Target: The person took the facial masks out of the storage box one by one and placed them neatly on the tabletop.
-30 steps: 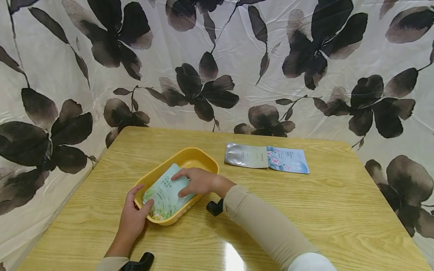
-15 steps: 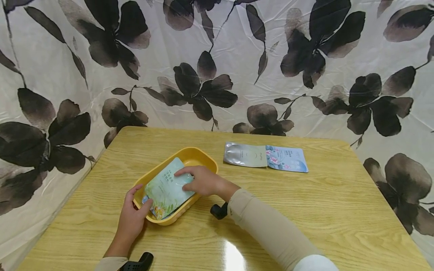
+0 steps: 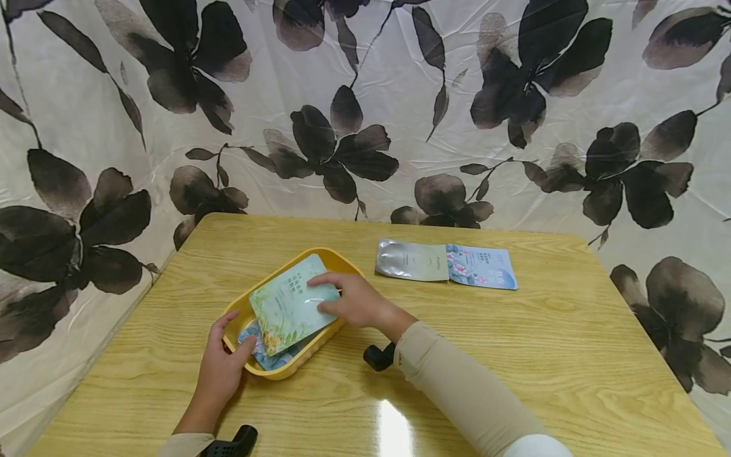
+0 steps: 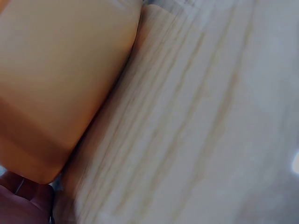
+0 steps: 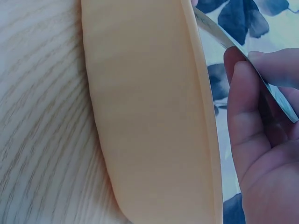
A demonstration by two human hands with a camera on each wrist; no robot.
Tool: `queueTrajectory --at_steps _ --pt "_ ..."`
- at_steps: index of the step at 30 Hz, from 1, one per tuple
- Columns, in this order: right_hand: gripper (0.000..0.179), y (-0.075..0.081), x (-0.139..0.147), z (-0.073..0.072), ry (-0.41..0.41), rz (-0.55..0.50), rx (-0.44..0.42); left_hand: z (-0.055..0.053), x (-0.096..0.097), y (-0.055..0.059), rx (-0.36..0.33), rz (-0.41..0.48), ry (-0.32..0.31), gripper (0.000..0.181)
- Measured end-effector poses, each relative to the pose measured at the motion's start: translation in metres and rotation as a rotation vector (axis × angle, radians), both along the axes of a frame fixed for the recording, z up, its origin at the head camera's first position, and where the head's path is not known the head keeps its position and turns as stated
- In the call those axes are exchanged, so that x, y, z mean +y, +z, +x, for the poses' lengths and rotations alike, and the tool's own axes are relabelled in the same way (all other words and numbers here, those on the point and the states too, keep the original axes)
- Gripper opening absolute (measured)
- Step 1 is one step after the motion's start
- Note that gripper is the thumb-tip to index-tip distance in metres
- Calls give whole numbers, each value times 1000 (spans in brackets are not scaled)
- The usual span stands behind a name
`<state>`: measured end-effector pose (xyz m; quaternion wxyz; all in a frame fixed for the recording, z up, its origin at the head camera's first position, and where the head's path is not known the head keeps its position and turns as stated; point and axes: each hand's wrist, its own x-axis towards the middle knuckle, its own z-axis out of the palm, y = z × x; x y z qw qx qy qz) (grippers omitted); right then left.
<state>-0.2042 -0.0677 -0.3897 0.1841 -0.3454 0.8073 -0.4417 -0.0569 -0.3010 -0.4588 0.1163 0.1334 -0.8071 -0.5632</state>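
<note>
A yellow plastic basket (image 3: 302, 364) stands at an angle on the left half of the table. My left hand (image 3: 221, 365) grips its near left end, thumb over the rim and fingers outside. With thumb and fingers, my right hand (image 3: 360, 303) pinches the right edge of a pale green face mask packet (image 3: 282, 308), tilted above the basket's inside. Below it a blue floral face mask packet (image 3: 267, 357) lies in the basket, partly covered. In the right wrist view the green packet (image 5: 282, 105) appears edge-on between thumb and fingers, past the basket wall (image 5: 149, 112).
On the wooden table (image 3: 514, 355), behind and right of the basket, a silver and pale green packet (image 3: 412, 259) lies end to end with a blue floral packet (image 3: 482, 266). A flower-printed curtain (image 3: 434, 114) hangs behind the table's far edge.
My right hand has lifted the green packet and drawn it up and to the right, uncovering more of the blue floral packet beneath. My left hand has kept its grip on the basket.
</note>
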Motion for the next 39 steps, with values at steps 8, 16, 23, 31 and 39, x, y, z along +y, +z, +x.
queueTrajectory --at_steps 8,16,23,31,39 --pt "41 -2 10 -1 -47 -41 -20 0 -1 -1 -18 -20 4 62" --pt "41 -9 18 -2 -72 -150 -56 -1 0 -2 -16 -28 4 62" --pt "41 -17 29 0 -151 -222 -90 -1 0 -2 -10 -25 6 62" --pt "41 -25 44 -1 -225 -333 -146 -1 1 -1 0 -4 5 62" --pt "42 -30 63 -6 -326 -397 -166 0 2 0 14 -27 15 59"
